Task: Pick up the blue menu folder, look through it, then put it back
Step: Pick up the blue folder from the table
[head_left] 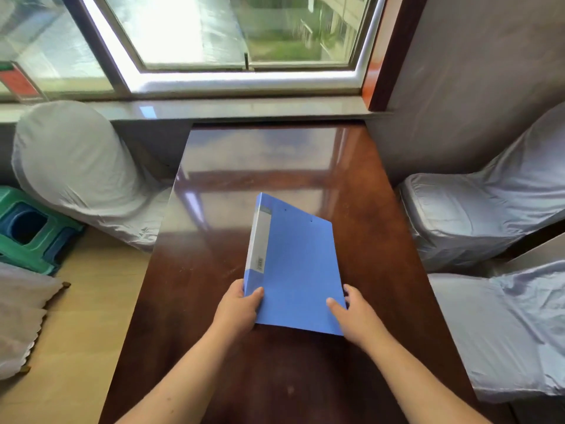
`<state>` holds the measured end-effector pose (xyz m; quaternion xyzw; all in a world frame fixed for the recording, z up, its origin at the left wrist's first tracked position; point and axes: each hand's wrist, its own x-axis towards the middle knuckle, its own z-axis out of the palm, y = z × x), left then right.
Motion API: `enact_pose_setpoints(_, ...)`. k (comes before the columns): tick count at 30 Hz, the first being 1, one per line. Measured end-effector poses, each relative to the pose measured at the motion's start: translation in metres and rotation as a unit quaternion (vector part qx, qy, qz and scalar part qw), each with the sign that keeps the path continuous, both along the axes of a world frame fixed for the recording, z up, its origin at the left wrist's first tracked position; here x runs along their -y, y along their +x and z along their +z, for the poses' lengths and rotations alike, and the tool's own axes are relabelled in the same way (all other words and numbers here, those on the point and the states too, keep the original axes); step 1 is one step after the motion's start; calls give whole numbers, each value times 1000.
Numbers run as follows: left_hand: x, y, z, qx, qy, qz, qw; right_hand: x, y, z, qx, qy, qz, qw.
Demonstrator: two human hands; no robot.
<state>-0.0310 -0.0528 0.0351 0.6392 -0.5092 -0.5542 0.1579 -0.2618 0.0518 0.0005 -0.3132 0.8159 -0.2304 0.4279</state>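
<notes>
The blue menu folder [298, 264] is closed, with a grey label strip along its spine on the left. It is tilted, its near end raised above the dark brown table [214, 255]. My left hand [237, 304] grips the near left corner at the spine, thumb on the cover. My right hand [351, 313] holds the near right corner, thumb on top and fingers around the edge. Whether the far end touches the table I cannot tell.
Grey-covered chairs stand on both sides: one at the left [79, 169] and two at the right [477, 209], [504, 325]. Stacked green and blue stools [27, 231] sit on the floor at the left. A window sill [232, 107] runs behind the table.
</notes>
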Motion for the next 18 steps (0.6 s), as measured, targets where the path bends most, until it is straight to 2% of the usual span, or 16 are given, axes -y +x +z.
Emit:
enact_pose_setpoints(2,5,0,27,-76,11,11,997,11,-18,24,120,-55,-93,987)
enact_pose_setpoints(4,12,-2,60,-144,11,19,989,22,-30,57,231,-132,-108,958)
enact_pose_setpoints(7,25,-6,118,-181,-66,17,981,34,-34,121,290,-252,-98,918)
enact_pose_setpoints(9,33,-7,156,-124,-178,4,976,39,-31,165,313,-311,-91,893)
enact_pose_setpoints(12,33,-6,210,72,-323,-61,942,41,-24,223,314,-359,-77,875)
enact_pose_setpoints(15,22,-5,245,152,-350,-119,917,37,-24,264,309,-386,-66,867)
enact_pose_setpoints(18,11,-5,261,175,-369,-131,903,27,-29,286,298,-397,-46,867)
